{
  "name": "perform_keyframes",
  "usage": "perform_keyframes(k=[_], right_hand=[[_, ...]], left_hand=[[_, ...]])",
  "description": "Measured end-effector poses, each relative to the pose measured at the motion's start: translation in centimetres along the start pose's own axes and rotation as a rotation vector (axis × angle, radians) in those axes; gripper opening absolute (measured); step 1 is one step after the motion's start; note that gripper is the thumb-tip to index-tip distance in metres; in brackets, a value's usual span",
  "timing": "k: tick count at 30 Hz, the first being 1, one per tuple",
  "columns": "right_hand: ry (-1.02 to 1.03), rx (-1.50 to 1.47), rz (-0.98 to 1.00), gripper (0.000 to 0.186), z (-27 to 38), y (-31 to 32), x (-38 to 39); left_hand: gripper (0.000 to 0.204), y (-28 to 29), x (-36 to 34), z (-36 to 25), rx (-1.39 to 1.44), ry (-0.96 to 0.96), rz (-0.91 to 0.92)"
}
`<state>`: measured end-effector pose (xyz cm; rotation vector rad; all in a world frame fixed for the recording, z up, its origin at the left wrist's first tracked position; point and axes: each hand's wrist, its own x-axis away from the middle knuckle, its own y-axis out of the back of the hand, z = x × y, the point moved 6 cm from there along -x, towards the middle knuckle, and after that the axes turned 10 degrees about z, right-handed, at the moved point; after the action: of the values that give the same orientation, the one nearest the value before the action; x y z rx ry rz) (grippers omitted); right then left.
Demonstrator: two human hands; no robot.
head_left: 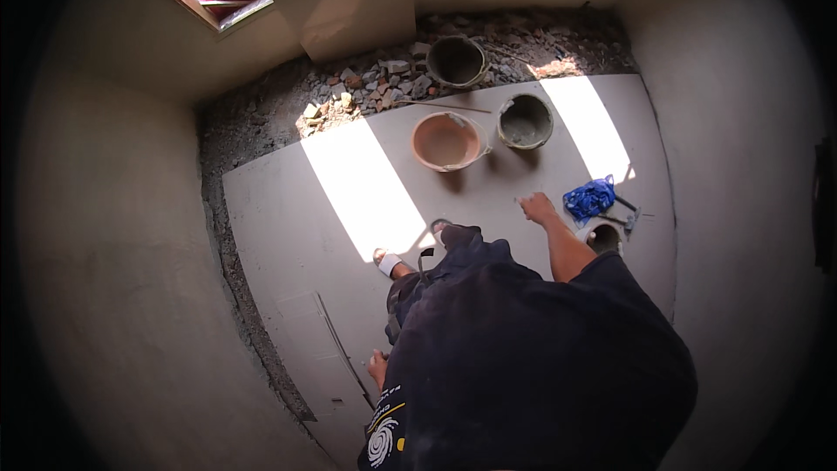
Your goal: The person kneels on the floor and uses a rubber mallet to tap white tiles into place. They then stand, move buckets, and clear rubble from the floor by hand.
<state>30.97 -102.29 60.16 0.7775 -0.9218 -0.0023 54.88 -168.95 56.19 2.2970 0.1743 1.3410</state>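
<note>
Plain walls (118,253) closed the room in at the left and right of the frame. Between them spread the pale floor (283,201), smooth-looking, apparently the thing being worked over; stooping low there, even weight on both feet and no dragged heel would likely have served best. Two sun patches lay on it, so its finish was probably easier to judge in shade. Rubble (384,78) bordered it along the upper centre, and that grit seemed worth keeping off. A board (359,10) leaned on the wall at upper left of centre.

A terracotta-coloured bucket (443,146) and a grey bucket (526,122) stood on the floor at upper centre. Crumpled blue plastic (590,197) lay right of centre, close enough to the right arm to call for an unhurried swing.

The right hand (538,208), also right of centre, had its fingers drawn together; I could not tell whether they gripped anything. The left hand (377,369), low and left of centre, had bent fingers, its hold equally unclear, near a thin dark strip (336,336).
</note>
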Motion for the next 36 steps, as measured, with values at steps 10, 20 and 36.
perform_keyframes(k=[10, 20, 36], right_hand=[[-0.128, -0.28, -0.025, 0.04, 4.5, -8.7, 8.1], [-0.352, -0.457, -0.056, 0.036, -0.8, -15.5, 13.7], [-0.283, -0.371, 0.156, 0.059, 6.1, -6.5, -6.3]], left_hand=[[0.042, 14.7, -3.5, -7.4, 0.073, 0.111, 0.069], [0.043, 20.4, -10.7, -11.8, 0.132, 0.106, 0.086], [0.045, 17.8, -6.0, -20.8, -0.154, 0.051, 0.098]])
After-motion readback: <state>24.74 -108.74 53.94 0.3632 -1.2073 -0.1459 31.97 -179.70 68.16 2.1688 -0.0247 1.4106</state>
